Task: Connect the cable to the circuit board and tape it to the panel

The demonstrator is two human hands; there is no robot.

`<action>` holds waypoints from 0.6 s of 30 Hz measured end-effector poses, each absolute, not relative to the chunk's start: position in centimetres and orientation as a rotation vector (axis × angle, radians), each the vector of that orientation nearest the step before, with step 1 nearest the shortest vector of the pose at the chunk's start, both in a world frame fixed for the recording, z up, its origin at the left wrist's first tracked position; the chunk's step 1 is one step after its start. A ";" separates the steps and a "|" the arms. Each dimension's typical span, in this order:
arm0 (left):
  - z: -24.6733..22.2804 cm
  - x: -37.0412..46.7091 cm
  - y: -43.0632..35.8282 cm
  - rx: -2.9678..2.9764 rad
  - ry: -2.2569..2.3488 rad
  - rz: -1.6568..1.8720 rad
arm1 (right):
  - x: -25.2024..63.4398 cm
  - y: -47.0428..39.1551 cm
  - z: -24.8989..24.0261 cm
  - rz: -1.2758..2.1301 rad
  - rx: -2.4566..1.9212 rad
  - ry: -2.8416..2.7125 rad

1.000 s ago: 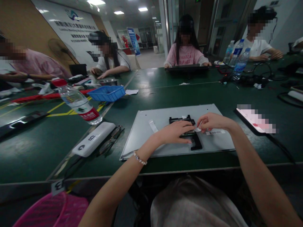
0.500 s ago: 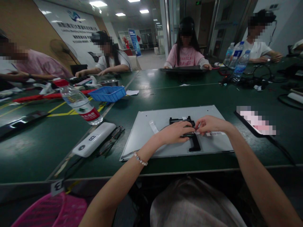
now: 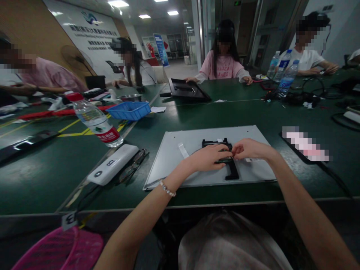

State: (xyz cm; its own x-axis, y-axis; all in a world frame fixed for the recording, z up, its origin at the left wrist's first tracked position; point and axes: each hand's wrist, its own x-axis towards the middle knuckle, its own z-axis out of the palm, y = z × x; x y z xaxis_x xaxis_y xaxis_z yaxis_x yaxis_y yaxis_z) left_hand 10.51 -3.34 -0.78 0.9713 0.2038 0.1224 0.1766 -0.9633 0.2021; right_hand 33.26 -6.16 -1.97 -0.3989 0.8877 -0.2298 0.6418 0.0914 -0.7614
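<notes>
A flat grey-white panel (image 3: 168,157) lies on the green table near its front edge. On the panel sits a black bracket-like part (image 3: 232,170), with a dark piece at its middle largely under my fingers. My left hand (image 3: 209,157) rests over the middle of that part from the left, its fingers together on it. From the right, my right hand (image 3: 247,148) has thumb and fingertips pinched at the part's right side; whatever they hold is too small to make out. A pale strip (image 3: 183,150) sticks up left of the part.
Left of the panel are glasses (image 3: 132,167), a white power bank (image 3: 113,164), a water bottle (image 3: 97,122) and a blue tray (image 3: 129,111). A phone (image 3: 305,145) with a cable lies right. Across the table, a person holds a black panel (image 3: 188,90); others sit alongside.
The person across has tilted the black panel up and moved it left, with one hand now off it. My two hands have stayed nearly in place on the black part.
</notes>
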 end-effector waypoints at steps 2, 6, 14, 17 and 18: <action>-0.7 10.4 -3.4 2.928 0.289 0.200 | 33.2 -6.3 -1.8 1.194 -1.520 -2.096; -0.6 10.3 -3.5 2.929 0.298 0.201 | 33.0 -6.6 -1.4 1.180 -1.536 -2.090; 0.4 9.8 -3.4 2.880 0.321 0.237 | 33.0 -6.8 -0.6 1.044 -1.539 -2.097; 1.4 8.9 -2.4 2.913 0.474 0.276 | 33.2 -6.8 -0.3 0.952 -1.557 -2.043; 1.7 8.4 -2.0 2.942 0.566 0.293 | 33.2 -6.8 -0.3 0.919 -1.563 -2.027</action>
State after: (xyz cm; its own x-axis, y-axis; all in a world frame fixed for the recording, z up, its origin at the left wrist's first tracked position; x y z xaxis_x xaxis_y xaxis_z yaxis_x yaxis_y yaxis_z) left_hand 8.38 -1.99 1.69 0.9108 0.3785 0.1648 0.3529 -0.9210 0.1647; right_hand 33.19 -6.76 -0.26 -0.2807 0.9575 -0.0659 0.6805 0.1501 -0.7172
